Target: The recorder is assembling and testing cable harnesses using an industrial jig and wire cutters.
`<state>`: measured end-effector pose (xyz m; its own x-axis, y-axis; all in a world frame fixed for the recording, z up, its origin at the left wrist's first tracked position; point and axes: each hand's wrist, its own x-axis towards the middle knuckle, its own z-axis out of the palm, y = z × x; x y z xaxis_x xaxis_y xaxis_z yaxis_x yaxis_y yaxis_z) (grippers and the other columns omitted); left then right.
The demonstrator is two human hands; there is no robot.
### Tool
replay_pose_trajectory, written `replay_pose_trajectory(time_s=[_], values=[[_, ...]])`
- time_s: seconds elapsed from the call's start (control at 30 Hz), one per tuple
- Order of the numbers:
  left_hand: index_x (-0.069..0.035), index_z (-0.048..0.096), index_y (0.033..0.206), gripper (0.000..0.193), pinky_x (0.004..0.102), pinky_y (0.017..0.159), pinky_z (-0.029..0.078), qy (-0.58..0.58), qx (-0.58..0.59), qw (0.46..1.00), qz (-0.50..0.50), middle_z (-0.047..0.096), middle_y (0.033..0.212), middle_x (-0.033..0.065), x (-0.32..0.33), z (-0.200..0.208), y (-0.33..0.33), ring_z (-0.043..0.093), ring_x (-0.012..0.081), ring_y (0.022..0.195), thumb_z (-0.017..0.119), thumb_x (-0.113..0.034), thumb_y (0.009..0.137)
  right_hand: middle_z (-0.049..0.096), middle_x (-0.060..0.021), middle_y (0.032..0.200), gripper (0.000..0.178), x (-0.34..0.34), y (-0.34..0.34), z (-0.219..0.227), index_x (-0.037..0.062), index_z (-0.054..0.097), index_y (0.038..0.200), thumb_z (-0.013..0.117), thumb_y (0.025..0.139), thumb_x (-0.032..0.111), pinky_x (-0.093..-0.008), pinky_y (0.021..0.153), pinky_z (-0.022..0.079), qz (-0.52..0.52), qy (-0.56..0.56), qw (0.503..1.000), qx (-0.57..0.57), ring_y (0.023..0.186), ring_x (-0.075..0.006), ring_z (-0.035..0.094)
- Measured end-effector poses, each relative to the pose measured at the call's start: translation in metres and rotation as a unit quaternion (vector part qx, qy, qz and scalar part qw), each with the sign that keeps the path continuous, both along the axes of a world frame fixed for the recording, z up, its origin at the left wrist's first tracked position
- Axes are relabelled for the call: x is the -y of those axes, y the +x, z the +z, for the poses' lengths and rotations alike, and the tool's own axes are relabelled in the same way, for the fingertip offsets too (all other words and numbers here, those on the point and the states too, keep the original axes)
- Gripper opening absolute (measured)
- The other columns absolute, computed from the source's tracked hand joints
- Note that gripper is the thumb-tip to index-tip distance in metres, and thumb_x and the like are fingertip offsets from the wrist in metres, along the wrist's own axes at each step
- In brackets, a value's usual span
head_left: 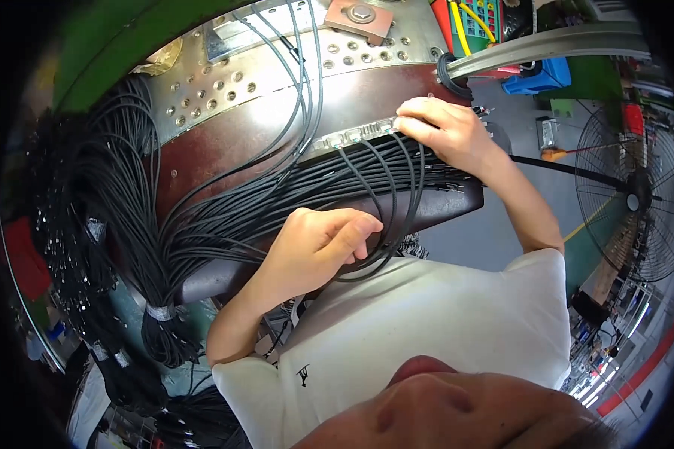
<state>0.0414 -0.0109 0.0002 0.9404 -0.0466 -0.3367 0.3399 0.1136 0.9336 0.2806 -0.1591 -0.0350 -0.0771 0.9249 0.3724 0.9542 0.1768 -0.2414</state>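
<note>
Container: one clear strip [352, 138], on the dark red worktop [213, 146] near its front edge; we see black cables [388, 176] entering its slots, the ends too small for us to make out. A blue plastic piece [539, 78], upper right, looks bin-like; we cannot tell what it holds.

Direction: strip's long axis runs left to right, right end slightly higher; the cables leave it toward the wearer and bend into loops.

Appearance: strip transparent, glossy, segmented; cables thin, matte black, round.

Hands: right hand [448, 135], thumb and fingers closed narrowly at the strip's right end; left hand [318, 247], fingers curled beside the loops, and we cannot tell whether it grips any.
</note>
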Motion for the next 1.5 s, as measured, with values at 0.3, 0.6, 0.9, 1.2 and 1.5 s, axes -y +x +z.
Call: replay_pose_trajectory(time_s=[0.3, 0.6, 0.9, 1.2, 1.5], values=[[0.003, 0.064, 0.099, 0.032, 0.0203, 0.059, 0.047, 0.005, -0.045, 0.993, 0.11, 0.063, 0.073, 0.0044, -0.048, 0.013, -0.004, 0.056, 0.0079, 0.062, 0.045, -0.022, 0.097, 0.062, -0.0043, 0.097, 0.018, -0.005, 0.021, 0.021, 0.0065, 0.059, 0.096, 0.059, 0.079, 0.012, -0.0275, 0.06, 0.053, 0.089, -0.081, 0.992, 0.038, 0.081, -0.0196, 0.064], [0.005, 0.051, 0.108, 0.039, 0.0326, 0.08, 0.049, 0.302, 0.157, 0.933, 0.12, 0.059, 0.09, 0.0114, -0.125, -0.075, 0.112, 0.057, 0.0232, 0.082, 0.046, -0.031, 0.097, 0.063, -0.0074, 0.099, 0.022, -0.033, 0.026, 0.031, 0.0052, 0.06, 0.102, 0.061, 0.08, 0.006, -0.0297, 0.075, 0.05, 0.018, -0.088, 0.981, -0.169, 0.086, -0.022, 0.063], [0.003, 0.054, 0.104, 0.037, 0.0276, 0.062, 0.042, -0.31, 0.071, 0.912, 0.26, 0.054, 0.077, 0.0059, -0.084, -0.054, 0.126, 0.047, 0.0147, 0.066, 0.043, -0.032, 0.098, 0.065, -0.0148, 0.092, 0.03, -0.178, 0.097, -0.028, 0.0051, 0.066, 0.095, 0.056, 0.083, 0.03, -0.0402, 0.075, 0.047, -0.288, -0.071, 0.951, -0.084, 0.081, -0.0298, 0.06], [0.006, 0.053, 0.115, 0.041, 0.0277, 0.063, 0.044, -0.374, -0.015, 0.896, 0.241, 0.051, 0.072, 0.0037, -0.073, -0.012, 0.074, 0.049, 0.0126, 0.063, 0.04, -0.029, 0.098, 0.064, -0.0147, 0.095, 0.03, -0.154, 0.016, 0.018, 0.0056, 0.065, 0.099, 0.056, 0.083, 0.029, -0.0397, 0.079, 0.046, -0.326, 0.087, 0.931, 0.14, 0.085, -0.029, 0.06], [-0.013, 0.04, 0.069, 0.036, 0.0218, 0.038, 0.016, -0.281, 0.065, 0.87, 0.399, 0.025, 0.048, -0.0073, -0.076, 0.032, -0.057, 0.021, 0.0045, 0.041, 0.039, -0.032, 0.099, 0.061, -0.0082, 0.075, 0.032, -0.133, -0.054, 0.041, 0.003, 0.062, 0.089, 0.054, 0.09, 0.034, -0.0296, 0.062, 0.045, -0.061, -0.125, 0.949, -0.284, 0.069, -0.0196, 0.056]])
